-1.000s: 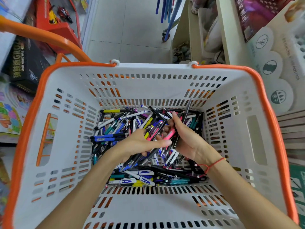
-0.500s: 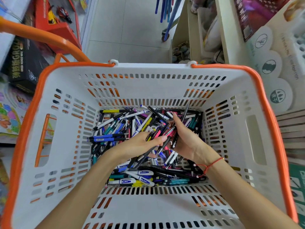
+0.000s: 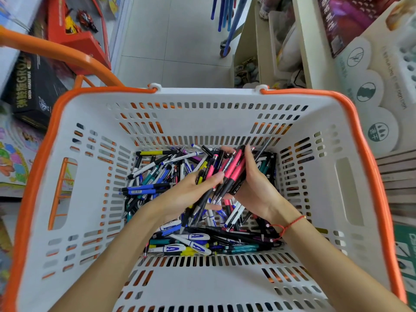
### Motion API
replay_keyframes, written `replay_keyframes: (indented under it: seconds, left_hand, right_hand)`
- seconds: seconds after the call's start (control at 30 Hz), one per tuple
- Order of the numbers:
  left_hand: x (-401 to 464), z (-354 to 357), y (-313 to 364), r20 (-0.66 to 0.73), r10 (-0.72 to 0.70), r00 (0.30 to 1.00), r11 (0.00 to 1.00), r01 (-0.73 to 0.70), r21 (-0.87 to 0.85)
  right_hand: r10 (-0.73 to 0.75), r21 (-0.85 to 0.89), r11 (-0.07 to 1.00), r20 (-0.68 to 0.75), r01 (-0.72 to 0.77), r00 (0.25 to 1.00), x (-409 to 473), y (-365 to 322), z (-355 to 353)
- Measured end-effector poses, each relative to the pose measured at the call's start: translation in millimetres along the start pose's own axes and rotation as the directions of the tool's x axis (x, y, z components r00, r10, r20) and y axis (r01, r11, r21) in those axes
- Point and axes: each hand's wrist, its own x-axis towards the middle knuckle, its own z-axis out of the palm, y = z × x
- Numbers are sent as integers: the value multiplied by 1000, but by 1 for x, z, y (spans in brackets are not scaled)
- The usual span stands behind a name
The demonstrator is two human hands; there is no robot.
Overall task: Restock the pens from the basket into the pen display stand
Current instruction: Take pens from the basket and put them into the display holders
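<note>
A white basket [image 3: 202, 289] with an orange rim holds a loose heap of pens [image 3: 155, 176] on its floor. Both my hands are inside it. Between them is a bundle of pens [image 3: 227, 174], pink, black and yellow, lifted a little above the heap. My left hand [image 3: 191, 190] grips the bundle from the left with its fingers curled round it. My right hand [image 3: 254, 183] holds it from the right, thumb across the pink pens. A white pen display stand [image 3: 405, 61] with round holes shows at the right edge.
The orange basket handle [image 3: 67, 57] arches over the left. Boxed toys [image 3: 33, 86] fill shelves on the left. Cream shelving [image 3: 270, 41] and a card display [image 3: 369, 93] stand to the right. Grey floor tiles [image 3: 175, 41] lie ahead, with blue poles [image 3: 225, 14] standing there.
My two hands have drawn several pens together into a bundle and raised it off the heap, with the pink pens now on top.
</note>
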Motion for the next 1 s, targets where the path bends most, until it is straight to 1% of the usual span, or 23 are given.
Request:
replay_keyframes:
  seconds: [0.03,0.1,0.17,0.2,0.27,0.37,0.4,0.43,0.47,0.53,0.57,0.6,0.67,0.7,0.73,0.8,0.83,0.87,0.93,0.97,1.0]
  left_hand:
    - [-1,0,2,-20,5,1000,1000,-5,-12]
    - [1,-4,1,-62,35,997,999,-37,-27]
    - [5,-5,-3,-104,62,993,998,-63,-13]
    - [6,-6,-4,-108,75,991,997,-77,-12]
    - [8,-10,-5,-102,98,990,995,-94,44]
    - [8,-13,-7,-60,136,989,987,-130,91]
    - [7,-14,-7,-50,125,991,988,-120,96]
    - [8,-15,-9,-49,123,991,988,-118,102]
    - [7,-16,-8,-51,128,990,988,-123,96]
    - [9,-22,-9,-113,111,987,993,-105,55]
    - [9,-24,-9,-154,97,983,995,-93,36]
    - [8,-27,-8,-186,87,979,996,-87,10]
    - [8,-32,-7,-223,93,970,994,-105,-44]
    - [8,-34,-6,-231,93,968,989,-118,-95]
    - [8,-37,-6,-238,91,967,972,-139,-190]
    - [8,-41,-2,-237,73,969,905,-164,-392]
    - [7,-44,-1,-232,63,971,874,-166,-457]
    - [7,-46,-1,-216,65,974,860,-164,-482]
    - [5,-45,1,-182,75,980,912,-141,-386]
    - [1,-42,3,-154,69,986,948,-113,-298]
    - [-1,-39,3,-114,42,993,974,-66,-218]
  right_hand:
    - [-11,-36,999,-17,10,1000,0,0,4]
    - [-15,-193,981,-72,1,997,0,1,14]
    - [-20,-375,927,-62,-5,998,-1,8,20]
    - [-15,-433,902,-33,-1,999,-2,9,23]
    - [21,-469,883,26,-6,999,-5,8,26]
    - [95,-527,848,46,-57,994,-4,0,20]
    - [106,-541,838,48,-63,993,-2,0,16]
    - [83,-552,832,25,-55,996,-1,0,15]
    - [24,-559,829,-17,-29,1000,0,-2,11]
    - [-94,-576,817,-82,30,992,3,-9,-3]
    - [-113,-610,791,-86,37,990,2,-15,-9]
    - [-97,-663,748,-52,38,994,1,-20,-14]
    - [32,-741,672,51,16,998,0,-25,-21]
    - [112,-747,665,84,-12,990,-2,-28,-21]
    - [173,-741,671,106,-39,979,-3,-28,-21]
    - [213,-708,705,179,-24,961,-7,-31,-22]
    - [228,-720,694,209,-8,951,-8,-32,-24]
    - [256,-756,655,223,2,941,-8,-34,-28]
    - [361,-838,546,240,5,901,-10,-37,-31]
    - [416,-858,513,248,0,875,-13,-40,-31]
    - [454,-861,508,259,-9,852,-16,-42,-30]
